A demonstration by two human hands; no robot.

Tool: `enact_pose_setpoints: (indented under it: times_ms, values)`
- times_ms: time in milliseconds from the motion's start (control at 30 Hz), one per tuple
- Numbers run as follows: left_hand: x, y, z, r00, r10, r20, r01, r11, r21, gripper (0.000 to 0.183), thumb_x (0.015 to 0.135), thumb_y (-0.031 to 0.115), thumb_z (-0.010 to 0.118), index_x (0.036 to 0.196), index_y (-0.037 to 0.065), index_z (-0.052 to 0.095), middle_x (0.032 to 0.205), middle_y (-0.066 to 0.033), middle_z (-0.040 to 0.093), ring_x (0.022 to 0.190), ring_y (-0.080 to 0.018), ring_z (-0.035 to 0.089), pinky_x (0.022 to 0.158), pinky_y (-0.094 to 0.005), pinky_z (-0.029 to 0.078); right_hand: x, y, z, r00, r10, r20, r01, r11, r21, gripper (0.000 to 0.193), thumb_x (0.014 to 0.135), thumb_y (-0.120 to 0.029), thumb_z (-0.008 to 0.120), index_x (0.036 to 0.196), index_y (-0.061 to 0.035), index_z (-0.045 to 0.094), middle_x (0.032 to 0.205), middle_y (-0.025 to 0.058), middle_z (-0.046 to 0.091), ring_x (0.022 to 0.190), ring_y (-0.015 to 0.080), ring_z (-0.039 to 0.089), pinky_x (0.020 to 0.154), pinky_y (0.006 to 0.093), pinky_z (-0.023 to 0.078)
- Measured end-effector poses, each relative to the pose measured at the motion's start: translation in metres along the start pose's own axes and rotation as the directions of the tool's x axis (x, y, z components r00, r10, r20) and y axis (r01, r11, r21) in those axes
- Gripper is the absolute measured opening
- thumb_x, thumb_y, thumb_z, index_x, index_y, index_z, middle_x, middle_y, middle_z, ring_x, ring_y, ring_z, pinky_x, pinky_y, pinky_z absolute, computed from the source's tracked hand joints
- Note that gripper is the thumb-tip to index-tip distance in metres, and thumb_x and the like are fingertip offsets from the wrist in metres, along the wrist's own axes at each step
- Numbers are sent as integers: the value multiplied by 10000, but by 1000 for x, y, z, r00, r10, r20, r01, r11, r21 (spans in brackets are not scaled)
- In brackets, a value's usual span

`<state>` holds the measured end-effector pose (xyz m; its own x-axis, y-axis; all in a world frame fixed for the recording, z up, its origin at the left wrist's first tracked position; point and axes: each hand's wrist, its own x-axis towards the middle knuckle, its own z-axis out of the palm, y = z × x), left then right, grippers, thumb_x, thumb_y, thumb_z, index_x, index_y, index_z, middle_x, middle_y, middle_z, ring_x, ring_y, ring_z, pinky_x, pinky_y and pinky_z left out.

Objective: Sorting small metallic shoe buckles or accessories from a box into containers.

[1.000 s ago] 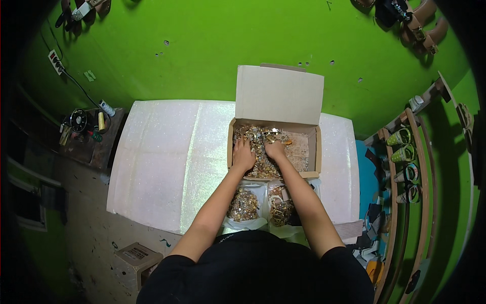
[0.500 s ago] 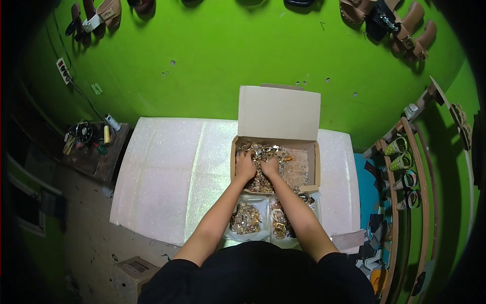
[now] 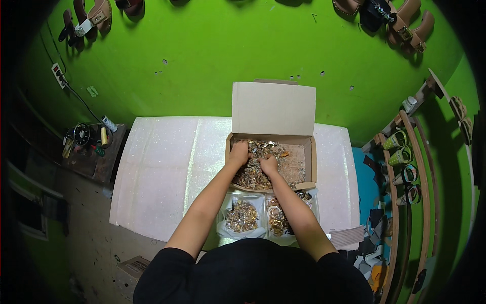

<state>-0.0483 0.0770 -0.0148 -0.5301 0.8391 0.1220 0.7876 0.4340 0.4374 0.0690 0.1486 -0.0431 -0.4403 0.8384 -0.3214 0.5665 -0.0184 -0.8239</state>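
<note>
A cardboard box (image 3: 314,162) stands on the table with its lid raised at the back. Its left and middle hold a heap of small shiny metal pieces (image 3: 251,177), gold and silver; individual shapes are too small to tell. Over the heap's far left, my left hand (image 3: 240,152) is closed, fingertips turned down and hidden. My right hand (image 3: 269,164) is at the middle of the heap with fingers curled in a pinch; what it holds cannot be made out. Nearer me sit a lined tray of small metal pieces (image 3: 242,217) and a second tray with larger buckles (image 3: 278,221), partly covered by my right forearm.
The table (image 3: 157,172) has a pale glittery cover. A side stand (image 3: 93,162) with thread and tools is at the left. To the right are a wooden rack (image 3: 397,187) with sandals and a heap of scraps (image 3: 372,243). Shoes hang on the green wall.
My left hand has lifted from the heap toward the box's far left and closed. My right hand has shifted slightly, its fingers drawn together. The whole view has moved a little.
</note>
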Motion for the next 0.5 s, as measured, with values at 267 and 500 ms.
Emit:
enact_pose_setpoints:
  times_ms: [267,500]
  values:
    - [-16,9,-1,985,-130,-116,84,937,-339,156,618,111,681,689,-11,613,634,-183,570,597,-301,564,578,-338,438,15,12,9,987,5,162,-55,950,308,567,699,-303,618,1078,79,441,970,196,537,791,239,568,522,290,488]
    - [-23,7,-4,981,-155,-116,94,905,-414,158,682,137,619,761,0,632,682,-169,598,652,-271,592,618,-325,455,-19,-12,2,964,-148,220,47,912,407,605,692,-326,662,1089,57,414,973,154,541,823,174,553,542,254,473]
